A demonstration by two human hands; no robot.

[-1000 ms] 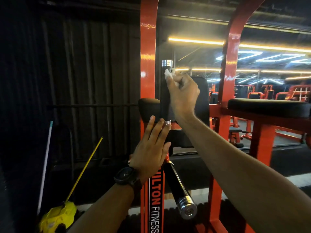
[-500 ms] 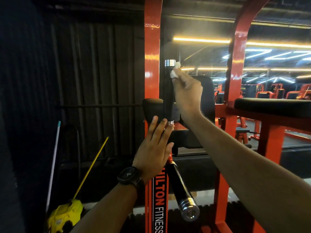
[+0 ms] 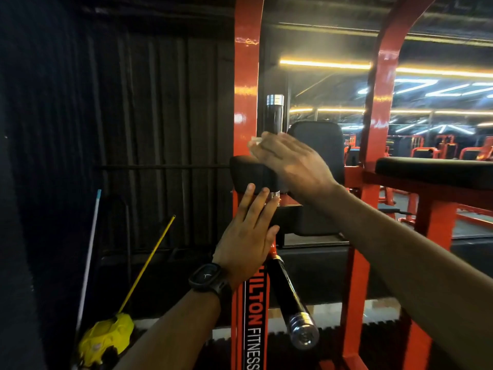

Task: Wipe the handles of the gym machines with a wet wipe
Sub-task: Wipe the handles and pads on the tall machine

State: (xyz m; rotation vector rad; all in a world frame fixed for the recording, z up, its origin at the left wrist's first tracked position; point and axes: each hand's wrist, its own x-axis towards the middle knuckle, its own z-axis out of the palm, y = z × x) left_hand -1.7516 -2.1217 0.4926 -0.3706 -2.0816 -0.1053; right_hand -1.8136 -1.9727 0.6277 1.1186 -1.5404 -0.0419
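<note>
An upright black handle (image 3: pixel 274 116) with a chrome cap stands on the orange machine frame (image 3: pixel 246 84). My right hand (image 3: pixel 290 162) wraps around the handle's middle, and a bit of white wet wipe (image 3: pixel 254 141) shows at its fingertips. The hand is blurred with motion. My left hand (image 3: pixel 246 236), with a black watch on the wrist, rests flat with fingers straight against the frame just below the handle's base. A second black handle (image 3: pixel 289 297) with a chrome end slants down towards me, untouched.
Black arm pads (image 3: pixel 437 172) sit on the orange frame at right, and a back pad (image 3: pixel 317 145) behind the handle. A yellow mop with a yellow pole (image 3: pixel 106 335) and a pale pole (image 3: pixel 89 260) lean against the dark wall at left. More orange machines stand far right.
My right hand has slid down the upright handle from its chrome top to its middle, carrying the wipe. My left hand has stayed on the frame.
</note>
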